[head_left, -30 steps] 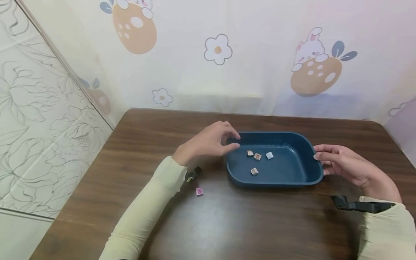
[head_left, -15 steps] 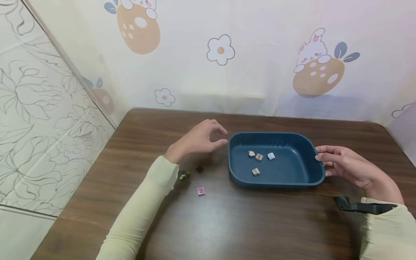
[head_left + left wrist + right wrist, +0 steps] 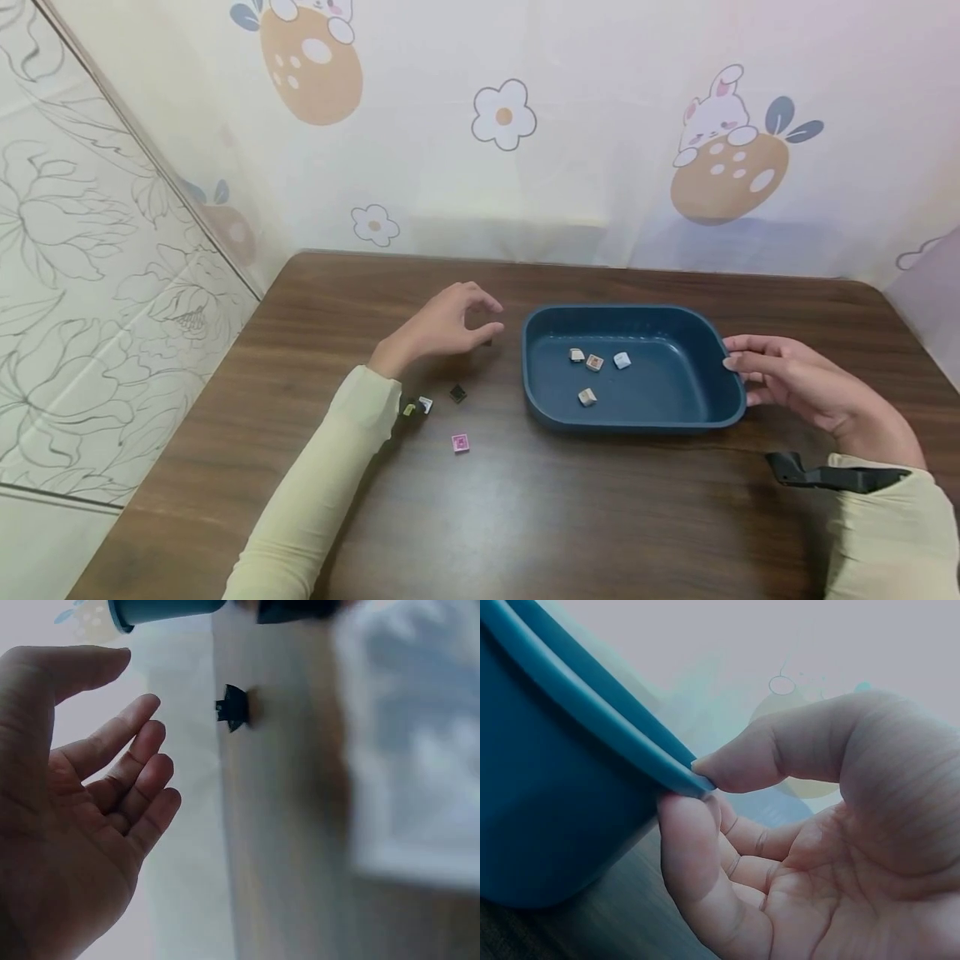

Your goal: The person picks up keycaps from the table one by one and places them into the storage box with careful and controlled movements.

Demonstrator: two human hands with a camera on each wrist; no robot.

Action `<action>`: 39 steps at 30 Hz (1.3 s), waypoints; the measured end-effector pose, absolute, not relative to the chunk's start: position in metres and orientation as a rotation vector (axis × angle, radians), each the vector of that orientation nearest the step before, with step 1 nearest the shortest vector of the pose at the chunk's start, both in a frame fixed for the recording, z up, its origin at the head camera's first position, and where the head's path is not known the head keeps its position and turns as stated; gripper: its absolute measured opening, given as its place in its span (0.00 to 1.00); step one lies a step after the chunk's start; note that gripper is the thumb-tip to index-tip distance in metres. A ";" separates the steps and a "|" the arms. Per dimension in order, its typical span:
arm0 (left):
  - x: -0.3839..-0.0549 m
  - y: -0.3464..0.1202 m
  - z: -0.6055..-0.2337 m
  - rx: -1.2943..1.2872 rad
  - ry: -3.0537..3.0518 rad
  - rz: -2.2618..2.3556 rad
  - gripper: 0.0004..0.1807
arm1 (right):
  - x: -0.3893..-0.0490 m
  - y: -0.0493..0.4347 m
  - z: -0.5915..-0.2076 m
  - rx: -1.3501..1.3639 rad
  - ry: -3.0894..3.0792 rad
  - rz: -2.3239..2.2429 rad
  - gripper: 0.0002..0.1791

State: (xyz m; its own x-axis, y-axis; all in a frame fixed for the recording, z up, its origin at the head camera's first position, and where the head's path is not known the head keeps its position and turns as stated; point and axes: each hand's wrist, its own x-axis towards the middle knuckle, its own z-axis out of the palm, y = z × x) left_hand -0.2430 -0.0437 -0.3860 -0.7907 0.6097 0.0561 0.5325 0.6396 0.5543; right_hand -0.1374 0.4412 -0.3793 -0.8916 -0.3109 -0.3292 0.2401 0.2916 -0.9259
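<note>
A dark blue rectangular basin point(image 3: 637, 421) stands on the table. Its right rim is pinched between thumb and fingers of my right hand point(image 3: 817, 383); the right wrist view shows that pinch on the rim point(image 3: 630, 742) closely. Inside lie several small pale pieces that look like keycaps point(image 3: 587, 397). Left of the basin hovers my left hand point(image 3: 438, 325), fingers loosely bent, thumb apart, nothing held. A small dark piece point(image 3: 487, 342) shows just under its thumb. In the left wrist view a black keycap point(image 3: 234, 707) with a stem lies beyond the fingers.
Nearer me on the brown table point(image 3: 585, 517) lie a pink keycap point(image 3: 461, 443), a black one point(image 3: 457, 393) and a white one point(image 3: 425, 405), which is partly hidden by the left wrist's dark gear. A patterned wall covering point(image 3: 570, 167) rises behind the table.
My left hand has moved left from over the basin's left rim to the table beside it, uncovering the black and white keycaps. The right hand keeps its pinch on the basin.
</note>
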 end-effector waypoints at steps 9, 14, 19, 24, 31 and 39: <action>-0.242 -0.043 -0.396 0.921 2.721 0.824 0.21 | -0.137 0.440 -0.380 -0.064 2.115 -1.635 0.20; -0.242 -0.046 -0.399 0.889 2.716 0.804 0.21 | -0.137 0.440 -0.380 -0.061 2.108 -1.642 0.20; -0.243 -0.050 -0.402 0.873 2.711 0.786 0.21 | -0.137 0.439 -0.379 -0.056 2.098 -1.658 0.20; -0.245 -0.052 -0.406 0.867 2.717 0.773 0.19 | -0.137 0.440 -0.379 -0.057 2.101 -1.655 0.20; -0.245 -0.053 -0.407 0.876 2.724 0.738 0.18 | -0.137 0.440 -0.379 -0.048 2.115 -1.644 0.20; -0.245 -0.055 -0.407 0.873 2.732 0.713 0.18 | -0.137 0.439 -0.378 -0.025 2.134 -1.617 0.19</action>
State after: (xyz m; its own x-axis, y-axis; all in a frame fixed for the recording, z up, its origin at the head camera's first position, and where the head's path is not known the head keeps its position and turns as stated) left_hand -0.2447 -0.0547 -0.4073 -0.8097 0.5861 -0.0296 0.4969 0.7115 0.4969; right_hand -0.1370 0.4393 -0.3779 -0.8941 -0.2845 -0.3460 0.2562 0.3089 -0.9159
